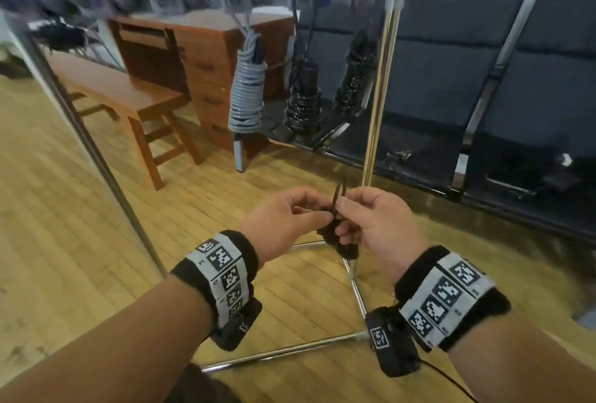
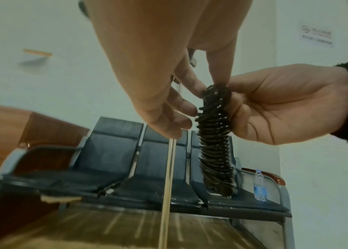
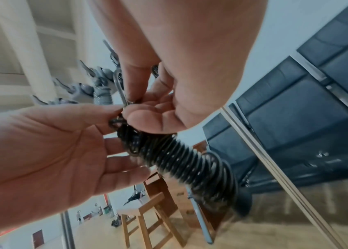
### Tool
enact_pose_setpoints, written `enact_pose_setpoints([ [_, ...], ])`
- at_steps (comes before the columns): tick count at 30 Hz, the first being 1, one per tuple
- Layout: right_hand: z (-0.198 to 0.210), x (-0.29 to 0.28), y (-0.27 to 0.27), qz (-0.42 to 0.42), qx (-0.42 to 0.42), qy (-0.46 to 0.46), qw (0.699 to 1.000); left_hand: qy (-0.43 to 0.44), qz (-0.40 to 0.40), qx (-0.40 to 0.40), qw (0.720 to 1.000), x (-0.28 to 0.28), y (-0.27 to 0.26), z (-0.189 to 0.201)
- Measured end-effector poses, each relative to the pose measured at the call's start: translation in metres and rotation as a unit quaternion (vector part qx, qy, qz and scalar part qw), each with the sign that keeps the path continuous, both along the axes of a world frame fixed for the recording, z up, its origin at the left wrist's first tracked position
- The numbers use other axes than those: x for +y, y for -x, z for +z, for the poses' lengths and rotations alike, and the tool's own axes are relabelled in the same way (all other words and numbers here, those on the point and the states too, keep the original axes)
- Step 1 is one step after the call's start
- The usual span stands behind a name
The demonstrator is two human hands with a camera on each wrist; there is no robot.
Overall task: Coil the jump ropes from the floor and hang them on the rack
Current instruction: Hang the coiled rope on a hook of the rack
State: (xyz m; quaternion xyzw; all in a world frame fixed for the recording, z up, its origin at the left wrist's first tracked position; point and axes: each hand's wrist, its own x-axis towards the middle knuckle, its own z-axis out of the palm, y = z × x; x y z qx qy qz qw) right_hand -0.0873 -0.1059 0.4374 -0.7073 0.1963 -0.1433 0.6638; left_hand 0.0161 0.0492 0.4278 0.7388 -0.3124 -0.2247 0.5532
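A black jump rope [image 1: 342, 241], wound into a tight coil, hangs between my two hands in front of the chrome rack [image 1: 380, 80]. A small loop of it [image 1: 340, 193] sticks up above my fingers. My left hand [image 1: 322, 212] pinches the top of the coil [image 2: 215, 134] from the left. My right hand [image 1: 345, 209] grips the same top end from the right, its lower fingers curled round the coil [image 3: 179, 160]. On the rack's hooks hang a grey coiled rope [image 1: 246, 93] and two black coiled ropes [image 1: 303, 102] [image 1: 354, 80].
The rack's base bars [image 1: 290, 351] lie on the wooden floor just below my wrists, its left upright [image 1: 80, 128] slanting up. Behind stand a wooden bench [image 1: 122, 93], a wooden cabinet [image 1: 206, 57] and a row of dark seats [image 1: 483, 80] with a water bottle [image 2: 260, 185].
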Motion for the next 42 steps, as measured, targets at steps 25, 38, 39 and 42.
enact_pose_setpoints([
  [25,0.162,0.100,-0.036,0.014,-0.164,0.287,0.944,0.147,0.096,-0.174,0.969,0.094,-0.014,0.159],
  [38,0.191,0.117,-0.100,0.030,-0.164,0.144,0.976,0.283,0.201,0.027,0.937,0.112,-0.068,0.187],
  [39,0.193,0.120,-0.107,0.035,-0.161,0.139,0.977,0.285,0.211,0.025,0.935,0.115,-0.074,0.187],
  [42,0.195,0.125,-0.127,0.039,-0.150,0.118,0.981,0.271,0.224,0.012,0.936,0.121,-0.093,0.185],
])
